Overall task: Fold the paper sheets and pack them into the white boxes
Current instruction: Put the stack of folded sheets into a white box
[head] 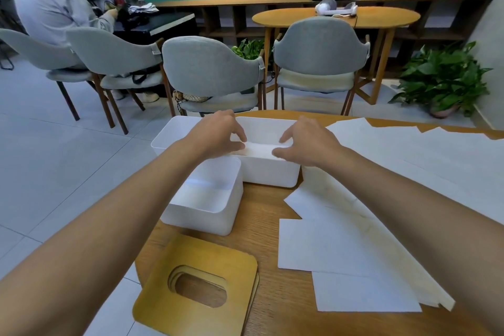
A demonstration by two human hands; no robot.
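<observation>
Grey chairs and a teal wall fill the room beyond a round wooden counter. At the counter's far edge stands a long white box, and everything else is placed from it. Over its open top a folded sheet is held level as a narrow white strip. The left hand pinches one end between thumb and fingers, and the right hand pinches the other.

A smaller white box sits just in front of the long box and to its left, and another white box touches its left end. Unfolded paper sheets lie spread to its right and on towards the near edge. Wooden lids with an oval slot are stacked well in front of it.

This looks like the packing step: one sheet is folded and is about to go into the long box. The next move calls for lowering the strip flat between the walls, letting go of both ends together, then reaching for a loose sheet.
</observation>
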